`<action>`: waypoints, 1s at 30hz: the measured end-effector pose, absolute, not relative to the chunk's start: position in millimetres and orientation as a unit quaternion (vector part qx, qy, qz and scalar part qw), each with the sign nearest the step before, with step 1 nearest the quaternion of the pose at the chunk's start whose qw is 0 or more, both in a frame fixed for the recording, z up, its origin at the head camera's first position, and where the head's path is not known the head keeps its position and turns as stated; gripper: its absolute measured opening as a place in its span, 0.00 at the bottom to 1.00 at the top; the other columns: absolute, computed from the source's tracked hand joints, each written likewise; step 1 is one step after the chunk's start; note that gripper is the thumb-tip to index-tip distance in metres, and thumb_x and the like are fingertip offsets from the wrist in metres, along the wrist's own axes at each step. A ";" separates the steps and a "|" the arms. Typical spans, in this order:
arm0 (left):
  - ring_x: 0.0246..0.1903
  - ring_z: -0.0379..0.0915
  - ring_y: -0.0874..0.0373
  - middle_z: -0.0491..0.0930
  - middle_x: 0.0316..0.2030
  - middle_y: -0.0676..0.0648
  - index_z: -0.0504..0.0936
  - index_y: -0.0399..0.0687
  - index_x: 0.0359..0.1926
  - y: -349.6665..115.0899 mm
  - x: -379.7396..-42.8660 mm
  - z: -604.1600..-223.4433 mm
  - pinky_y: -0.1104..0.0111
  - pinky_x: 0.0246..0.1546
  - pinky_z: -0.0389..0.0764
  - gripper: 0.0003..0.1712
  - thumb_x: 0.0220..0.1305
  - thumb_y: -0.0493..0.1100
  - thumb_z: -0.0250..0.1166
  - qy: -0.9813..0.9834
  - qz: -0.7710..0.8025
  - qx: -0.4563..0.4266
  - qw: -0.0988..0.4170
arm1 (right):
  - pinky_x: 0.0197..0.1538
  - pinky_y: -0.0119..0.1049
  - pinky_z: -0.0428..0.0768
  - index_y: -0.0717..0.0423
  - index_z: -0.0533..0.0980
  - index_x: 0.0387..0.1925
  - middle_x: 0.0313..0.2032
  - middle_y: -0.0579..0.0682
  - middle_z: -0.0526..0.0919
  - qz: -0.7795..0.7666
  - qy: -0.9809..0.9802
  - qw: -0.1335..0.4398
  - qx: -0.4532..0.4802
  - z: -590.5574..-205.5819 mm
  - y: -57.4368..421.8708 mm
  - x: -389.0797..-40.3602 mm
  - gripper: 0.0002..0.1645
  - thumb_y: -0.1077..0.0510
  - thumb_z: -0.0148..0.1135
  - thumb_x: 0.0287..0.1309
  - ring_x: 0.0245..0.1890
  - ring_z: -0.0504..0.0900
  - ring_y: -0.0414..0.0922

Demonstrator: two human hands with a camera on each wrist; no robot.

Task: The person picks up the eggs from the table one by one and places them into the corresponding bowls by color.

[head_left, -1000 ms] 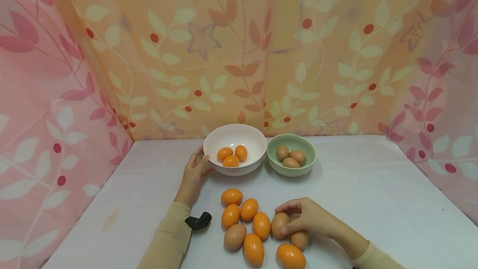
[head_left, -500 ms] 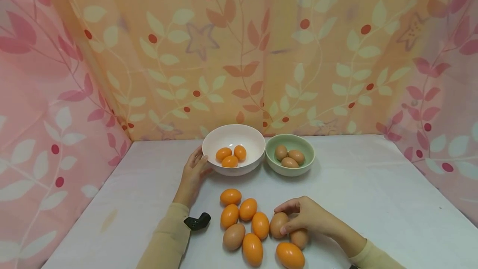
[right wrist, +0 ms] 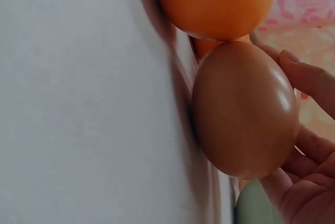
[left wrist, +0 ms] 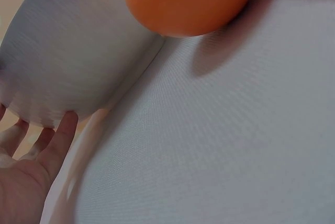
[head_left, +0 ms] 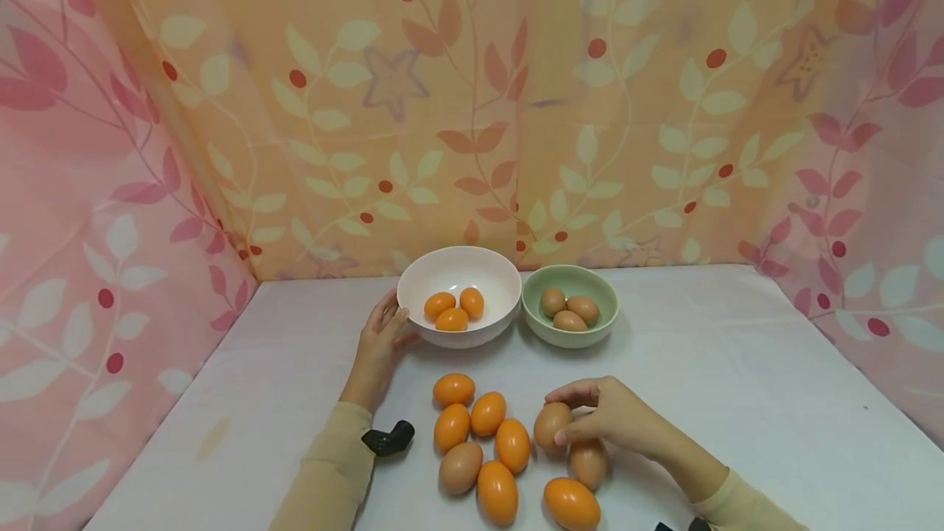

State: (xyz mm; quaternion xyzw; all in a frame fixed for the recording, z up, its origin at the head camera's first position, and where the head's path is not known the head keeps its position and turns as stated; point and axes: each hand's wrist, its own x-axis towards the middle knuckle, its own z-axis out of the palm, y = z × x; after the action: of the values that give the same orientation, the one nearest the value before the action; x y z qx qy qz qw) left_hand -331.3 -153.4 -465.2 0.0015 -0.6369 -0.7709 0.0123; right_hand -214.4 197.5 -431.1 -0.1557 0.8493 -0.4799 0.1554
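My right hand (head_left: 615, 416) pinches a brown egg (head_left: 551, 426) between thumb and fingers at the right of the loose eggs. Just below that hand lies another brown egg (head_left: 588, 464), large in the right wrist view and in front of the fingers (right wrist: 309, 75). My left hand (head_left: 379, 347) rests against the left side of the white bowl (head_left: 490, 334), fingertips touching its outer wall in the left wrist view. Three orange eggs (head_left: 451, 319) lie in that bowl. Touching it on the right, a light green bowl (head_left: 571, 338) holds three brown eggs (head_left: 570, 321).
Several orange eggs (head_left: 497, 493) and one brown egg (head_left: 460, 468) lie clustered on the white tablecloth (head_left: 708, 367) before the bowls. An orange egg (head_left: 572, 504) sits near the front edge of view. A floral curtain (head_left: 472, 105) stands close behind the bowls.
My right hand and the brown egg in its fingers have moved slightly away from me, uncovering more of the brown egg below. My left hand stays at the white bowl.
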 end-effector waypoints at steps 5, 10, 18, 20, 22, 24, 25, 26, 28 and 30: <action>0.72 0.59 0.50 0.54 0.77 0.47 0.57 0.55 0.76 -149.1 -331.6 -467.1 0.55 0.64 0.76 0.34 0.74 0.45 0.56 -0.632 -0.774 -0.008 0.019 | 0.53 0.30 0.79 0.57 0.82 0.53 0.48 0.49 0.88 -0.495 0.845 0.131 -0.155 -424.9 206.1 -212.7 0.31 0.49 0.77 0.47 0.51 0.82 0.44; 0.72 0.60 0.51 0.55 0.77 0.48 0.57 0.56 0.76 -145.5 -331.2 -468.2 0.55 0.63 0.77 0.33 0.75 0.45 0.55 -0.635 -0.772 -0.016 0.020 | 0.49 0.26 0.80 0.59 0.80 0.55 0.50 0.53 0.86 -0.511 0.840 0.113 -0.143 -416.5 214.4 -213.1 0.32 0.50 0.76 0.49 0.52 0.81 0.41; 0.72 0.60 0.53 0.55 0.77 0.50 0.58 0.59 0.76 -148.7 -330.8 -470.7 0.52 0.67 0.73 0.33 0.74 0.47 0.56 -0.638 -0.770 -0.007 0.017 | 0.51 0.29 0.80 0.56 0.81 0.55 0.51 0.51 0.86 -0.513 0.845 0.100 -0.114 -402.8 216.0 -223.4 0.32 0.49 0.77 0.48 0.57 0.79 0.49; 0.72 0.60 0.52 0.55 0.77 0.51 0.58 0.60 0.76 -149.9 -330.6 -471.1 0.52 0.66 0.73 0.33 0.74 0.47 0.56 -0.639 -0.769 -0.005 0.018 | 0.52 0.29 0.80 0.56 0.80 0.56 0.51 0.50 0.86 -0.511 0.847 0.097 -0.108 -399.5 215.3 -227.0 0.33 0.48 0.77 0.48 0.58 0.79 0.49; 0.72 0.61 0.52 0.55 0.77 0.51 0.58 0.60 0.76 -150.8 -330.2 -471.0 0.52 0.66 0.74 0.33 0.74 0.47 0.56 -0.641 -0.767 -0.005 0.020 | 0.52 0.30 0.80 0.55 0.80 0.56 0.51 0.50 0.86 -0.509 0.850 0.093 -0.102 -396.1 214.5 -230.5 0.34 0.47 0.77 0.48 0.58 0.79 0.47; 0.72 0.61 0.53 0.55 0.77 0.51 0.59 0.61 0.75 -151.4 -330.0 -470.6 0.53 0.66 0.73 0.33 0.74 0.48 0.57 -0.640 -0.768 -0.003 0.019 | 0.53 0.30 0.80 0.55 0.80 0.57 0.51 0.50 0.86 -0.510 0.850 0.089 -0.099 -391.9 214.0 -234.1 0.34 0.47 0.77 0.48 0.57 0.79 0.46; 0.72 0.60 0.52 0.55 0.77 0.51 0.58 0.61 0.76 -151.7 -329.7 -470.2 0.52 0.66 0.73 0.33 0.74 0.48 0.57 -0.642 -0.766 -0.006 0.019 | 0.53 0.31 0.81 0.56 0.80 0.57 0.52 0.51 0.86 -0.514 0.848 0.087 -0.097 -389.9 213.6 -236.0 0.34 0.48 0.77 0.48 0.56 0.79 0.45; 0.72 0.60 0.53 0.55 0.77 0.51 0.58 0.61 0.76 -152.0 -329.7 -469.9 0.52 0.67 0.73 0.33 0.74 0.48 0.57 -0.642 -0.767 -0.006 0.019 | 0.53 0.31 0.81 0.56 0.79 0.57 0.53 0.52 0.85 -0.515 0.847 0.084 -0.097 -387.7 213.5 -238.1 0.34 0.48 0.77 0.49 0.56 0.80 0.45; 0.72 0.60 0.52 0.54 0.77 0.50 0.58 0.59 0.76 -152.6 -329.6 -469.1 0.52 0.67 0.72 0.33 0.74 0.48 0.57 -0.639 -0.769 -0.010 0.020 | 0.53 0.32 0.82 0.58 0.79 0.58 0.55 0.53 0.84 -0.518 0.847 0.076 -0.097 -383.6 212.9 -242.9 0.35 0.48 0.76 0.49 0.55 0.81 0.45; 0.72 0.60 0.52 0.53 0.78 0.50 0.57 0.58 0.76 -153.3 -329.8 -468.2 0.51 0.67 0.72 0.33 0.74 0.47 0.56 -0.637 -0.770 -0.009 0.020 | 0.53 0.32 0.82 0.59 0.78 0.59 0.57 0.55 0.83 -0.520 0.846 0.067 -0.097 -380.0 212.2 -248.4 0.36 0.48 0.76 0.50 0.54 0.81 0.45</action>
State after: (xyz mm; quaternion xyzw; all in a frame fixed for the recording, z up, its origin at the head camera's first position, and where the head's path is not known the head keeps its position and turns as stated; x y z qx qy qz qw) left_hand -329.8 -153.3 -468.2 -0.0088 -0.6371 -0.7705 0.0200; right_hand -248.4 212.2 -380.0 -0.0965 0.8461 -0.5199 0.0674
